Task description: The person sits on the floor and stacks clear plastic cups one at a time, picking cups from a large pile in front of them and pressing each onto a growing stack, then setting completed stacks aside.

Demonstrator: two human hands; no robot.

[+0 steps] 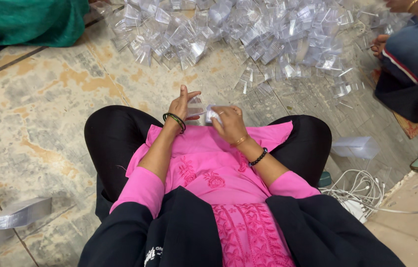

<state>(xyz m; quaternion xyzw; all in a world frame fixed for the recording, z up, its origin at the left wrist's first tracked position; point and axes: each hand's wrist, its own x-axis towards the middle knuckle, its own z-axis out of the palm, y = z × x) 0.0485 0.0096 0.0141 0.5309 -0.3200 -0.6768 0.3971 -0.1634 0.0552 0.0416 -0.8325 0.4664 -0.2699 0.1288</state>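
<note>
Clear piece (198,106): I hold a small transparent plastic piece just above my lap, between my two hands; it sits at about 12 o'clock from my body, straight ahead and close.
Long axis: it seems to run roughly from 9 to 3 o'clock, from one hand to the other, though the clear plastic is hard to read.
Left hand (182,105): fingers raised and partly spread, thumb and fingertips touching the left end of the piece.
Right hand (226,120): curled, fingers pinching the right end of the piece; a small whitish bit shows at my fingertips, and I cannot tell whether it belongs to the same piece.
Nearer hand: both touch it; neither is clearly nearer.
Pile of clear pieces (248,34): spread over the floor (46,99) from 11 to 1 o'clock, well beyond my knees.
Folded clear stacks (21,212): on the floor at 8 o'clock.
White cable (362,190): coiled at 4 o'clock.
Another person (411,59): seated at 2 o'clock, apart from my hands.
</note>
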